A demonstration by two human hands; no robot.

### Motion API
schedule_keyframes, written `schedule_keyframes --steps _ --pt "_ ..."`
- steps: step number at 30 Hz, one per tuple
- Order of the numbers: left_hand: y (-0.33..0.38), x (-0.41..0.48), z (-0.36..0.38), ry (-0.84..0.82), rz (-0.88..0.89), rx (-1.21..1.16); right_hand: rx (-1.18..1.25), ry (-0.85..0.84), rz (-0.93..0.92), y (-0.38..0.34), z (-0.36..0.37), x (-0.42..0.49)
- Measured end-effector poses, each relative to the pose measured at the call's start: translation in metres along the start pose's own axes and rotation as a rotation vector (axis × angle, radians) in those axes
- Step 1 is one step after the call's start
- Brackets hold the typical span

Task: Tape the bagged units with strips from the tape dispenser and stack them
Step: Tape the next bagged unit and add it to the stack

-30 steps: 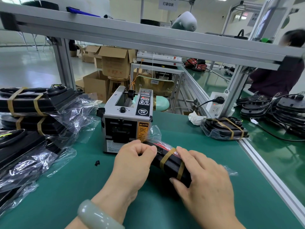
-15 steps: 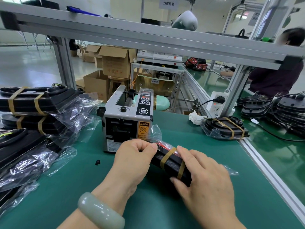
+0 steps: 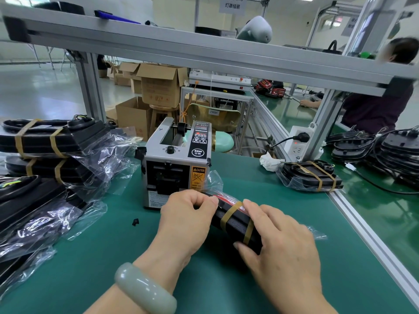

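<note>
1. Gripping the black bagged unit (image 3: 233,220) on the green table (image 3: 113,257), before the grey tape dispenser (image 3: 174,164): left hand (image 3: 188,214) pinches its end, right hand (image 3: 278,241) clasps its middle.
2. The unit's slack plastic may wrinkle under the brown tape strip (image 3: 230,211); the strip could then peel.

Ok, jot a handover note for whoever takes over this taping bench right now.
Left hand pinches the end of the bagged unit in front of the tape dispenser. Right hand grips its other end, beside one tape strip already wrapped on.
Done: taped stack at far left; one taped unit at right.
Left: possibly a second strip here, stack it, then the untaped bagged units at near left.
</note>
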State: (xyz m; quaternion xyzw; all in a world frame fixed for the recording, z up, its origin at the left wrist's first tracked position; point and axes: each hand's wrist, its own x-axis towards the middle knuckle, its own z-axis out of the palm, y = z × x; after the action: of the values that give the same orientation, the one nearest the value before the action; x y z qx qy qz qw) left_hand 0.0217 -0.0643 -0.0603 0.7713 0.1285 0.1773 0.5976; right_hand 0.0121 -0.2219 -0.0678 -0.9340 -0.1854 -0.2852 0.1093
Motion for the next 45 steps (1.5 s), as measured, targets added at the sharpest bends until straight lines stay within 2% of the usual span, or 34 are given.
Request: schedule_keyframes --steps 16,37,43,45 --pt "-0.002 0.001 0.001 -0.025 0.001 -0.078 0.005 -0.008 0.014 -0.001 0.0 0.0" --pt "0.0 -0.003 0.006 0.062 0.062 0.128 -0.011 -0.012 0.011 -0.001 0.0 0.0" --pt "-0.011 0.002 0.009 0.032 0.041 0.11 -0.008 0.002 -0.003 0.003 0.002 0.0" --pt "-0.011 0.006 0.009 0.049 -0.029 0.037 -0.008 0.013 -0.012 0.004 0.002 0.0"
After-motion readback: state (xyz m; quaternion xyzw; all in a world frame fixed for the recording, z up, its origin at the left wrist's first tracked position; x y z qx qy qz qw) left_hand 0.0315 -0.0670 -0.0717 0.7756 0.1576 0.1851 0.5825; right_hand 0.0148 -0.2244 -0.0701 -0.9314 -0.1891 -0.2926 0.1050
